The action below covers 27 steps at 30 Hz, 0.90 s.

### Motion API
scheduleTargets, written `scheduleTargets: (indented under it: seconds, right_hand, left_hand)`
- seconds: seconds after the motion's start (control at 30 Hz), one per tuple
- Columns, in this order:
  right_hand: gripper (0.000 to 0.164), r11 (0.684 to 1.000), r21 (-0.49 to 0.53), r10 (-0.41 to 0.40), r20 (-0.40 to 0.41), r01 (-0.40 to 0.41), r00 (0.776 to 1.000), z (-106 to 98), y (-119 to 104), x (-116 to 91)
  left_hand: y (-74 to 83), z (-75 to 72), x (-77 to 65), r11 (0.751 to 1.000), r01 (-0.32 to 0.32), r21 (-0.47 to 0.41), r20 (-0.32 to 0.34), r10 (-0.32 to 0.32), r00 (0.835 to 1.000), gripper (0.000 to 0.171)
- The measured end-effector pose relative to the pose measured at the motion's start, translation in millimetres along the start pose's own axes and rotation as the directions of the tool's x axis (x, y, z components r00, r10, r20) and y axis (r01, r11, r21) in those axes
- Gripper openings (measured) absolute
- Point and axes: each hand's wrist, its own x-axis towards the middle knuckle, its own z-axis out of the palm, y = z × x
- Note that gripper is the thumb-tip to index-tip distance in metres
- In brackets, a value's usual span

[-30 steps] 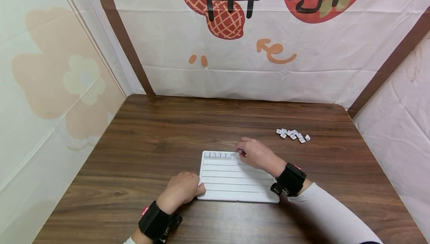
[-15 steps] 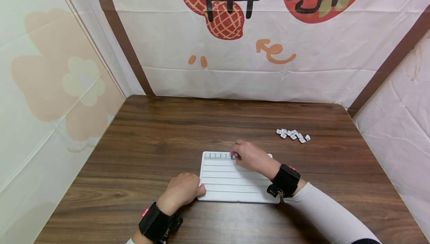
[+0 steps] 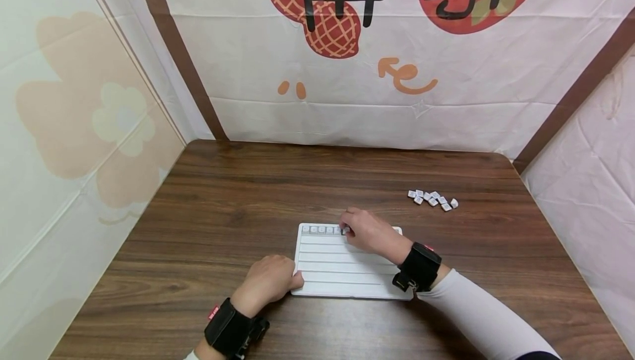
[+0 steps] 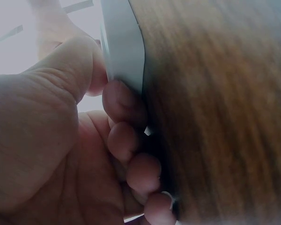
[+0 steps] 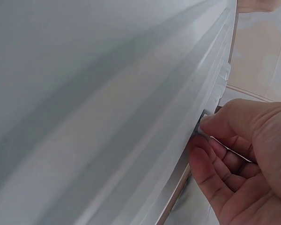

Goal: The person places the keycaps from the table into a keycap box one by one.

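Note:
A white board (image 3: 342, 269) with raised ridges lies on the table. Along its far row, small white keycaps (image 3: 321, 230) stand side by side from the left corner. My left hand (image 3: 270, 277) grips the board's near left corner, thumb over the top; in the left wrist view the curled fingers (image 4: 124, 101) are at its edge. My right hand (image 3: 369, 231) is over the far row, just right of the placed caps. Between thumb and index finger it pinches a keycap (image 5: 203, 124), largely hidden by the fingertips.
Several loose white keycaps (image 3: 432, 200) lie in a cluster on the brown wooden table (image 3: 238, 183), to the right beyond the board. A printed white cloth (image 3: 347, 84) hangs behind the table, with more cloth at both sides.
My right hand has shifted a little left along the far row with the keycap, up to the placed caps, and has barely moved since. My left hand stays at the board's corner.

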Motion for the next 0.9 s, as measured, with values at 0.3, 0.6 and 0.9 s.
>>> scheduleTargets:
  seconds: [0.3,0.6,0.9]
  right_hand:
    - [0.016,1.0,-0.015,-0.021,-0.015,0.021,1.0,2.8,-0.9,-0.8]
    - [0.015,1.0,-0.02,0.01,-0.01,-0.01,1.0,3.3,-2.0,-1.8]
    - [0.015,1.0,-0.008,0.002,-0.028,-0.002,1.0,5.2,-0.2,-2.3]
  left_hand:
    - [0.3,0.7,-0.3,1.0,-0.002,0.0,-0.006,0.002,1.0,0.037]
    - [0.6,1.2,-0.6,1.0,-0.007,-0.002,-0.014,0.007,1.0,0.036]
    - [-0.1,0.2,-0.6,1.0,-0.019,0.007,-0.031,0.019,0.999,0.034]
